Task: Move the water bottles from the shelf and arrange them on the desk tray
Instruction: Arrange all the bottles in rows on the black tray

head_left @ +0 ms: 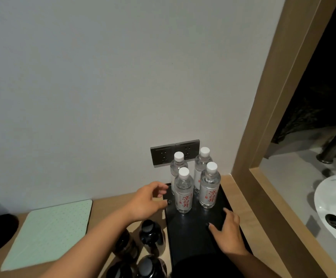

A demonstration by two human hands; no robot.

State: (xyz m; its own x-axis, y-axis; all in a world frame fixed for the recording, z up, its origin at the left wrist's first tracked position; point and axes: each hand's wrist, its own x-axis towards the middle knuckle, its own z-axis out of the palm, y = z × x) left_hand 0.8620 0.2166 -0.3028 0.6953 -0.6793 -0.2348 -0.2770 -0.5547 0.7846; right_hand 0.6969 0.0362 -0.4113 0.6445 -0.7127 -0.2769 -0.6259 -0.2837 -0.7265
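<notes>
Four clear plastic water bottles (183,190) with white caps and red-lettered labels stand upright in two pairs at the far end of the black, glossy rectangular tray (191,235). At the tray's left edge the left hand (146,201) hovers with fingers loosely curled, gripping nothing. On the tray's near part the right hand (228,234) lies with fingers spread flat. Left of the tray sit dark round-topped jars (151,232) and a mint dotted pad (49,233) on the wooden desk (235,195).

Clear water bottles (183,194) with white caps, red lettering; black tray (191,233).
</notes>
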